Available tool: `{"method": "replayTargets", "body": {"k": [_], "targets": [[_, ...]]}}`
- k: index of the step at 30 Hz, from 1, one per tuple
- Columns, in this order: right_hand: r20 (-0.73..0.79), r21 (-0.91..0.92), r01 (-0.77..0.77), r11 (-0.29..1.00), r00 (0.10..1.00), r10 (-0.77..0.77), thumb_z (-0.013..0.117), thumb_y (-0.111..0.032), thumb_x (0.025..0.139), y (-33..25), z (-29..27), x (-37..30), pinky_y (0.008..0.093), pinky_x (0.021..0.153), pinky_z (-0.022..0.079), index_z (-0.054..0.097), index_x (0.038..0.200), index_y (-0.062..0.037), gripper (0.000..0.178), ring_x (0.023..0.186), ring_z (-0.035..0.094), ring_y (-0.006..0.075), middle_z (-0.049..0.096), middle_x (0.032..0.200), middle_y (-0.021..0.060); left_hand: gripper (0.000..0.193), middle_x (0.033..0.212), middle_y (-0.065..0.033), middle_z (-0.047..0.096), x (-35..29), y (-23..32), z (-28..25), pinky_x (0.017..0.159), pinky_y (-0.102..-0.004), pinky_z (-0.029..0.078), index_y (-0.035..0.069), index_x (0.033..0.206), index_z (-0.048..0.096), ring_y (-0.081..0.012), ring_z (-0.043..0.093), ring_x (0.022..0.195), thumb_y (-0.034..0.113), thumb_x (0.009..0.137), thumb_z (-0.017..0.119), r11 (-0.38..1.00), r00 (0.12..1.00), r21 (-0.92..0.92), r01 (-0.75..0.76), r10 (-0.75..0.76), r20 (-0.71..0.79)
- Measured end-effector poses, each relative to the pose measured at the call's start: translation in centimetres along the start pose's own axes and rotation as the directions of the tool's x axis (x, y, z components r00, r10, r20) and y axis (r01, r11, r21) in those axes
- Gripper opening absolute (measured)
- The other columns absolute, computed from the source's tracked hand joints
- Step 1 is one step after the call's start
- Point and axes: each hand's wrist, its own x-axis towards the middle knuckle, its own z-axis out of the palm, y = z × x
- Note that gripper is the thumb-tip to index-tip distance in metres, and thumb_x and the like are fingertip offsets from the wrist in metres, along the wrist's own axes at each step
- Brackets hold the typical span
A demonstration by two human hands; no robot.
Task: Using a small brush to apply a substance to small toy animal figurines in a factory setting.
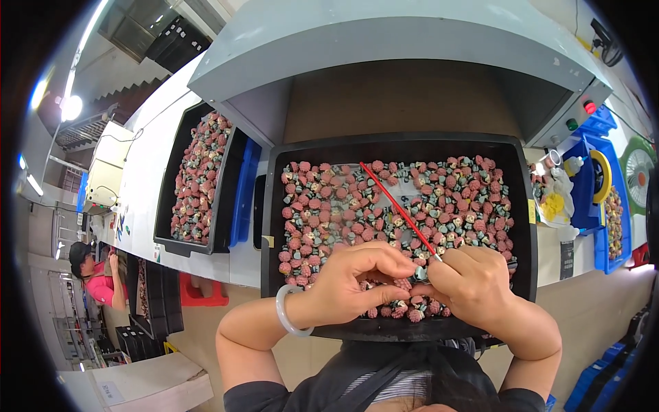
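Observation:
Both my hands meet above the near side of a black tray (271,206) full of small figurines (316,220) with knobbly pink tops and grey-green and cream parts. My left hand (360,278) is closed in a pinch at a small grey-green figurine (420,272) between the hands, mostly hidden by fingers. Curled knuckles of my right hand (470,281) close round a slim red paintbrush (398,207), whose handle slants up and left over the tray. A metal band shows on it beside the fingers; the brush tip is hidden. My right fingertips also come close to the figurine.
A grey hooded cabinet (398,41) stands behind the tray. Left of it is another black tray (226,199) of figurines against a blue bin (246,196). Blue bins (592,206) and a green fan (637,175) are at right. A person in pink (99,281) works far left.

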Motion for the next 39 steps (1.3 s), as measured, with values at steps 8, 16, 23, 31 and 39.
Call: {"method": "replayTargets", "body": {"k": [8,16,23,31,39], "targets": [[0.011,-0.015,0.046,0.999,0.999,-0.045,0.068,-0.031,0.062,0.4,0.0,0.0,0.0295,0.036,0.032,0.04,0.058,-0.0092,0.035,0.041,0.042,0.0171,0.036,0.05,0.0009,0.024,0.094,-0.0144,0.058,0.0,-0.1,-0.1,0.075,-0.0271,0.048,-0.002,0.089,0.059,-0.0177,0.057,0.087,-0.009,0.067,0.067,0.997,0.996,-0.023,0.08,-0.079,0.027],[0.005,-0.021,0.014,1.0,1.0,-0.014,0.069,-0.03,0.062,0.3,0.0,-0.2,0.0289,0.036,0.031,0.039,0.057,-0.0097,0.036,0.04,0.042,0.0171,0.035,0.049,0.0007,0.022,0.096,-0.0135,0.056,-0.1,-0.2,0.0,0.076,-0.0274,0.049,-0.002,0.089,0.058,-0.0167,0.058,0.085,-0.01,0.069,0.065,0.987,0.992,-0.098,0.126,-0.124,0.027],[0.116,0.003,-0.279,0.96,0.954,0.277,0.068,-0.031,0.068,3.4,2.1,0.2,0.0352,0.045,0.04,0.05,0.066,-0.0055,0.031,0.051,0.054,0.0252,0.053,0.059,0.009,0.029,0.101,-0.0077,0.047,1.0,-0.5,-0.4,0.08,-0.0278,0.048,0.0,0.104,0.049,-0.0167,0.057,0.09,-0.006,0.077,0.057,0.959,0.95,-0.265,0.097,-0.169,-0.263],[0.358,-0.076,-0.372,0.925,0.856,0.374,0.058,-0.021,0.075,5.7,5.4,-1.7,0.0407,0.055,0.045,0.053,0.084,-0.0029,0.021,0.063,0.059,0.0306,0.057,0.067,0.0148,0.034,0.093,-0.0073,0.048,0.7,-0.7,-0.3,0.071,-0.0257,0.052,-0.001,0.099,0.054,-0.0181,0.06,0.084,-0.013,0.068,0.064,0.985,0.983,0.167,-0.053,0.081,-0.162],[-0.356,0.677,0.056,0.734,0.898,0.26,0.045,0.007,0.073,0.6,0.0,-0.3,0.0223,0.043,0.04,0.044,0.086,-0.0003,0.015,0.045,0.048,0.0114,0.056,0.069,0.0097,0.033,0.089,-0.0062,0.049,0.2,-0.9,-0.2,0.068,-0.0221,0.051,0.001,0.093,0.057,-0.0126,0.058,0.08,-0.008,0.065,0.07,0.948,0.982,0.311,-0.07,0.121,-0.148]]}}
